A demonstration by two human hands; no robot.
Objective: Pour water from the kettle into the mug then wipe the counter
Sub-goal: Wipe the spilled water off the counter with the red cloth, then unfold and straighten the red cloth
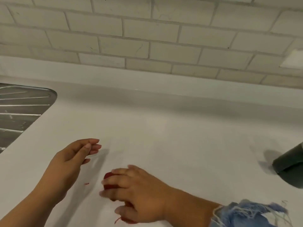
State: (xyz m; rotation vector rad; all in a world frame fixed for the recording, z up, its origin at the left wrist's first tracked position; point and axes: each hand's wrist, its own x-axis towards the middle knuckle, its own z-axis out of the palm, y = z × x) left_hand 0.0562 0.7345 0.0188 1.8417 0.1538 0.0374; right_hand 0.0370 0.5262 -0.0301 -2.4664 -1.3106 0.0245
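The red cloth (109, 181) lay bunched on the white tabletop (180, 128) near its front edge, mostly hidden under the right hand (139, 194), whose fingers were curled down around it and gripped it against the surface. A loose red thread (86, 183) sat just beside it. The left hand (72, 158) hovered nearby with its fingers loosely bent, holding nothing.

By that showing, the wiping stage looked to be in hand. Whether the pouring was done could not be confirmed. Only a dark rounded vessel (290, 167) stood at the far right edge, cut off by the frame, and it could have been kettle or mug. No water showed.

A frayed denim sleeve (246, 213) covered the right forearm. A steel draining board (21, 108) lay at the left, with a pale tiled wall (147, 38) behind.

No brand, label or writing could be read anywhere.
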